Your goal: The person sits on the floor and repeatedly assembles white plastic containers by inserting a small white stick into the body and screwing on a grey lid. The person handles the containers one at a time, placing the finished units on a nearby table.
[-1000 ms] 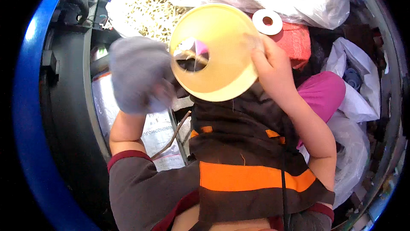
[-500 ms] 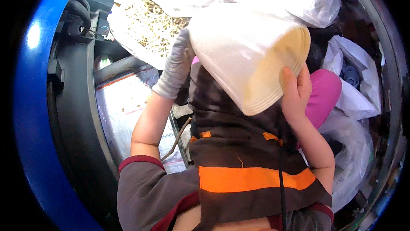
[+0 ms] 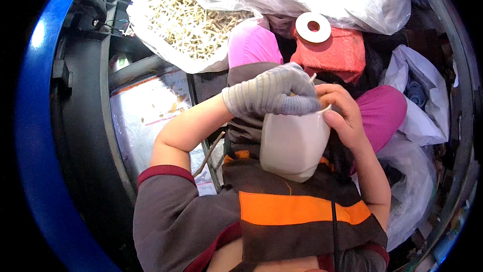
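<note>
A smooth off-white plastic container (image 3: 294,144) stands tilted over my lap, its open rim toward my hands. My left hand (image 3: 274,91), in a grey striped knit glove, is closed at the rim with its fingers bent. A small pale tip (image 3: 313,77) pokes up beside those fingers; what it belongs to is hidden. My bare right hand (image 3: 343,111) grips the rim on the right side, thumb outside and fingers curled over the edge. The gloved hand covers much of the opening.
Ahead lies a white sack (image 3: 221,63) full of small pale pieces (image 3: 193,28). A flat white ring (image 3: 313,27) rests on a red cloth-covered block (image 3: 329,53). Clear bags (image 3: 382,0) with grey round parts stand beyond; another white sack (image 3: 415,96) is at right. A black frame (image 3: 83,121) edges the left.
The container has come down and nearer, and its wide rim no longer faces right. My left hand has moved right to the rim. The red block and ring are now uncovered.
</note>
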Action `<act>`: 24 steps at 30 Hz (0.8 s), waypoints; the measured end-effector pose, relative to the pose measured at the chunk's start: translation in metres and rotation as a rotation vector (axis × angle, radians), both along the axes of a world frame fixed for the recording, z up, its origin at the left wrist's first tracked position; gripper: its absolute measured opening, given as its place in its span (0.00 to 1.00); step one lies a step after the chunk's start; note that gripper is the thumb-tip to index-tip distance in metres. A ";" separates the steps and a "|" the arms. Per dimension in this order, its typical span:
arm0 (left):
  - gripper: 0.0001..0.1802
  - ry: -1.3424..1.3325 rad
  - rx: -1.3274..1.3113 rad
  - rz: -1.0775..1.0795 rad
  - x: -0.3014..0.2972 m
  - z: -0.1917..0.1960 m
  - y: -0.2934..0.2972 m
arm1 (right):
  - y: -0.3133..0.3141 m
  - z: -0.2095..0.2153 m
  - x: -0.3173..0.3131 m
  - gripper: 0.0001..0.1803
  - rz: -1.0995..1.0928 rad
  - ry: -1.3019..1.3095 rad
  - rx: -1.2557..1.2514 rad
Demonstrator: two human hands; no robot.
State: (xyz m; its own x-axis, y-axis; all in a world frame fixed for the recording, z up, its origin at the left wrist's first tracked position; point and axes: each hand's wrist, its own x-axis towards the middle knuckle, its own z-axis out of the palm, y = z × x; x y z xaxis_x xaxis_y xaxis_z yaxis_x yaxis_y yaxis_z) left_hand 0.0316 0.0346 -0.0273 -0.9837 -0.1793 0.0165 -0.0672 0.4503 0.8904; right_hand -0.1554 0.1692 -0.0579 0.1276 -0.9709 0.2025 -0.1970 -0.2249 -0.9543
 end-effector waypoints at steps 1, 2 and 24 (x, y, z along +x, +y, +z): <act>0.13 -0.023 -0.117 0.016 -0.001 0.003 -0.002 | -0.002 -0.005 0.000 0.12 0.023 0.013 -0.051; 0.16 0.292 -0.197 0.176 0.001 -0.011 0.008 | -0.002 -0.004 -0.003 0.11 0.040 0.018 -0.065; 0.27 0.111 0.576 0.678 -0.012 0.039 0.017 | -0.049 0.042 -0.012 0.15 0.361 0.366 0.439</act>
State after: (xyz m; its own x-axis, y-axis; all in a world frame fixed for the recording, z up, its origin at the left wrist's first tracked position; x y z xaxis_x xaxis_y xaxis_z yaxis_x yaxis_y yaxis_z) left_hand 0.0194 0.0519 0.0117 -0.6616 -0.7312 -0.1663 -0.0560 -0.1730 0.9833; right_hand -0.1673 0.1200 -0.0159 0.4449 -0.8367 -0.3193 -0.5106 0.0559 -0.8580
